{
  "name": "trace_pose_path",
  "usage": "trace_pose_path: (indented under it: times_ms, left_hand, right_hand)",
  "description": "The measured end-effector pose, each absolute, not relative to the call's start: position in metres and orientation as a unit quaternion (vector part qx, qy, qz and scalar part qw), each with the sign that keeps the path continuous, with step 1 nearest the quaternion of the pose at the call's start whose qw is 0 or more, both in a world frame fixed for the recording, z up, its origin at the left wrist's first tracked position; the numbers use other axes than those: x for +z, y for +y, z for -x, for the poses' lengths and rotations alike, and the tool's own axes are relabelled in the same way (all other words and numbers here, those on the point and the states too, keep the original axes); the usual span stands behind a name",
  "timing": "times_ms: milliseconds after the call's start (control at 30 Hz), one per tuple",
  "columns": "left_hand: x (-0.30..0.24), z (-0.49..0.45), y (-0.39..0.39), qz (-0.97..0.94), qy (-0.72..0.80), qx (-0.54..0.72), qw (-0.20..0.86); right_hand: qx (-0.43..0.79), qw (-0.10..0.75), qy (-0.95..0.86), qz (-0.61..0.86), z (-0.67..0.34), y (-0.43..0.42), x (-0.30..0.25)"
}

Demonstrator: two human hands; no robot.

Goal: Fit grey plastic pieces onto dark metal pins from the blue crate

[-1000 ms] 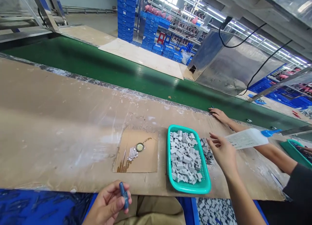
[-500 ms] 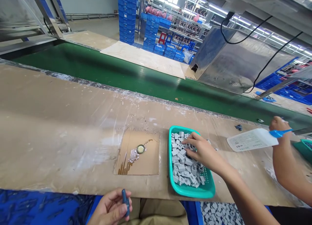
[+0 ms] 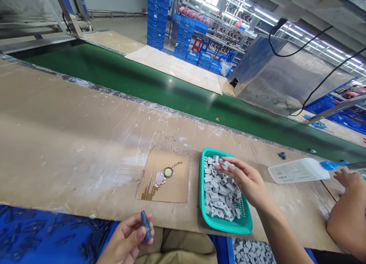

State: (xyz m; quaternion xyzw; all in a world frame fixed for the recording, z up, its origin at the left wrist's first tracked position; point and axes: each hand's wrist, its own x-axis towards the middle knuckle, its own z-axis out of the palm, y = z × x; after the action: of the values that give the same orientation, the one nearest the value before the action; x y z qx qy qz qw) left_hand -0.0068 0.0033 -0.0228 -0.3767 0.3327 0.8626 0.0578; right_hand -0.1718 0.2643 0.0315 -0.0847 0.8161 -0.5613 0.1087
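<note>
My left hand (image 3: 128,239) sits at the bench's near edge, holding a small dark blue part (image 3: 145,226) upright between thumb and fingers. My right hand (image 3: 246,178) hovers over a teal basket (image 3: 244,226) filled with several small grey blocks (image 3: 220,195). Its fingertips pinch one grey block (image 3: 225,165) just above the pile. A small cardboard square (image 3: 177,188) left of the basket carries a round bottle cap with glue (image 3: 168,172) and brown glue streaks.
A white squeeze bottle with a blue nozzle (image 3: 300,170) lies on its side to the right. A co-worker's hand and forearm (image 3: 347,207) rest at the right edge. A green conveyor belt (image 3: 148,85) runs behind the bench. More grey blocks (image 3: 251,252) lie below the bench edge.
My right hand moved from beside the basket into it and now lifts one grey block. The co-worker's hand let go of the bottle's nozzle and dropped lower right. The camera shifted slightly.
</note>
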Motion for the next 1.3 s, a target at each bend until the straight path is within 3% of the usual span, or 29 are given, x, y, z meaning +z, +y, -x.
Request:
trace_pose_path:
  times_ms: [100,300,600,867,1300]
  left_hand:
    - [-0.022,0.008,0.006,0.362,0.283,0.886,0.065]
    - [-0.019,0.009,0.011,0.329,0.215,0.919,0.036]
    - [-0.018,0.004,0.0,0.294,0.184,0.937,0.047]
    - [-0.023,0.004,-0.004,0.298,0.207,0.93,0.054]
    - [-0.026,0.007,-0.004,0.303,0.206,0.928,0.065]
  right_hand:
    - [-0.615,0.167,0.767,0.069,0.164,0.24,0.038]
    - [-0.511,0.19,0.822,0.164,0.153,0.178,0.028]
    - [-0.27,0.051,0.891,0.362,0.162,0.145,0.004]
    - [-0.254,0.014,0.876,0.409,0.158,0.147,-0.003]
    - [-0.245,0.033,0.875,0.416,0.159,0.147,-0.005]
